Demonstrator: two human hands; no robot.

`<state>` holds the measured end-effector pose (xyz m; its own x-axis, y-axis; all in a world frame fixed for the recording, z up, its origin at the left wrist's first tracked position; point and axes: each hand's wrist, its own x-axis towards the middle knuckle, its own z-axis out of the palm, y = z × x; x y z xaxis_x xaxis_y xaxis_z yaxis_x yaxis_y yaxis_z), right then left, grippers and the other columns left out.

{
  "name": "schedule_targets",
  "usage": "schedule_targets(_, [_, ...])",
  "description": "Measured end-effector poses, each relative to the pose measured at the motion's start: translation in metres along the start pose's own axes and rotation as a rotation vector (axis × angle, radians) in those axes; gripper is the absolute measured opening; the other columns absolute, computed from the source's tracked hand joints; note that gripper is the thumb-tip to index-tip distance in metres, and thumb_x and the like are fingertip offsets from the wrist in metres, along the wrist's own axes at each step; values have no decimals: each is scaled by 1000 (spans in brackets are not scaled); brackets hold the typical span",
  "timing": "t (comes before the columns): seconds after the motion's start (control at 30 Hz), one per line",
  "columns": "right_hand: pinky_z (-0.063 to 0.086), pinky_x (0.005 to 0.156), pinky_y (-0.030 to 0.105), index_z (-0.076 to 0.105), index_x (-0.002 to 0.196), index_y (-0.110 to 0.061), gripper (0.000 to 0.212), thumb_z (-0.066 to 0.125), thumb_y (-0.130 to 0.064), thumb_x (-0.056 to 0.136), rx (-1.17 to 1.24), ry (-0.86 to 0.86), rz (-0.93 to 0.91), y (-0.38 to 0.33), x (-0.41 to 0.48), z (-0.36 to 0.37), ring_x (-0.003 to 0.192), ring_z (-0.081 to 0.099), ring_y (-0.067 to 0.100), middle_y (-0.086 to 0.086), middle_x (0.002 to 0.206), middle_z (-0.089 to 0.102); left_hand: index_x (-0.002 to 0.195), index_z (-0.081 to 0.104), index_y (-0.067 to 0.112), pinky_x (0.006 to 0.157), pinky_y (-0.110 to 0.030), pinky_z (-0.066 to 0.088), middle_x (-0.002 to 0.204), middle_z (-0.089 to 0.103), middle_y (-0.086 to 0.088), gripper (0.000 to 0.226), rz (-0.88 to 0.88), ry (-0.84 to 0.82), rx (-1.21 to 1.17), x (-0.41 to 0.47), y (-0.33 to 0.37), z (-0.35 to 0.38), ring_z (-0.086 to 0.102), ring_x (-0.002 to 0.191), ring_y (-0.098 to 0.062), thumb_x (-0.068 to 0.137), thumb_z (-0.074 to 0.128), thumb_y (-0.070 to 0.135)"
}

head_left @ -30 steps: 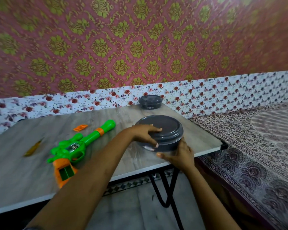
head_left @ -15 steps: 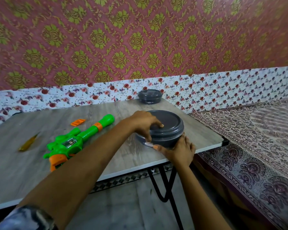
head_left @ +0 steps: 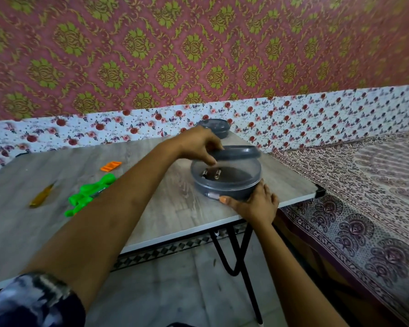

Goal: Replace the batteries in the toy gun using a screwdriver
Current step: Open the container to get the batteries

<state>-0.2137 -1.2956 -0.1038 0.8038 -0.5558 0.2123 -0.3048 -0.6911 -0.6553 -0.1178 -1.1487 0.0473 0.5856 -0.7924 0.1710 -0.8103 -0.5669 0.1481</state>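
Right hand (head_left: pixel 255 206) is cupping the near wall of the grey container (head_left: pixel 224 185), fingers (head_left: pixel 268 197) curling round it and thumb pressing the front, bracing it close to the bench (head_left: pixel 175 208) edge. Off to the left, the green toy gun (head_left: pixel 90 194) is lying flat, partly hidden by the left forearm; the yellow-handled screwdriver (head_left: pixel 41 197) is lying apart from it, further left. Inside the container, at least 2 batteries (head_left: pixel 211 174) are lying side by side toward its left. An orange cover (head_left: pixel 110 166) is sitting behind the gun. Left hand (head_left: pixel 198 145) is pinching the lid (head_left: pixel 236 153) by its left rim, holding it tilted just above the container. Judgement: the batteries are looking small, hard, smooth and prone to rolling, so pinching 1 across its middle is seeming safest. A 2nd lidded container (head_left: pixel 213 127) is sitting at the far edge.
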Motion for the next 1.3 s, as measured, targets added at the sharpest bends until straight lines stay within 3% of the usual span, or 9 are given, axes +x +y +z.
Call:
schedule_targets(0.23, [14,118,48,-8,150,-14,140,54,-88,49,395,-199,153,1,17,-22,143,19,32,13,156,19,102,70,4,89,-37,53,100,70,-10,40,-224,436,-423,-6,-35,-5,66,90,-19,66,83,12])
schedule_targets(0.33, [24,114,50,-3,151,-17,109,52,-71,74,654,-147,203,-5,33,-32,141,23,35,14,156,18,103,66,1,83,-37,56,99,68,-13,33,-381,671,-745,-3,-53,8,66,90,-24,73,78,9])
schedule_targets(0.5, [28,113,48,24,148,-16,71,53,-45,90,702,-85,161,-10,63,-23,137,33,32,11,151,32,113,57,-3,85,-34,56,108,65,-16,33,-670,919,-1288,13,-71,35,67,85,-22,86,67,15])
schedule_targets(0.57, [31,111,48,40,141,-14,54,52,-36,93,746,-26,163,-4,67,-12,131,40,30,12,145,42,95,59,0,82,-35,57,106,66,-16,18,-743,962,-1401,22,-79,45,67,76,-19,87,66,14])
schedule_targets(0.7, [33,110,48,50,133,-16,40,48,-26,95,784,55,167,-1,71,-2,127,45,28,10,138,51,78,54,5,59,-22,58,101,63,-15,15,-875,993,-1516,44,-93,66,65,61,-14,89,63,11])
schedule_targets(0.9, [32,108,39,50,133,-18,38,46,-22,96,792,85,146,0,73,0,128,44,24,6,139,50,126,49,-4,58,-23,57,123,57,-17,37,-988,912,-1621,65,-109,97,62,99,-27,91,57,8])
schedule_targets(1.03, [34,109,42,53,131,-20,36,47,-26,95,758,93,139,-1,75,2,126,46,24,6,136,53,128,49,0,42,-22,53,102,61,-15,38,-1053,807,-1583,64,-116,108,61,83,-25,92,54,6])
schedule_targets(1.2, [33,108,40,53,132,-17,38,48,-24,95,744,97,132,-3,73,1,127,46,25,7,136,53,131,47,4,72,-30,53,128,55,-19,40,-1048,666,-1529,60,-116,103,56,108,-28,92,53,5])
schedule_targets(1.3, [33,108,41,53,132,-15,38,49,-24,95,756,86,129,-4,71,-1,126,46,26,8,136,52,119,51,7,80,-34,50,123,54,-17,28,-1035,546,-1506,53,-103,85,56,92,-24,92,53,12])
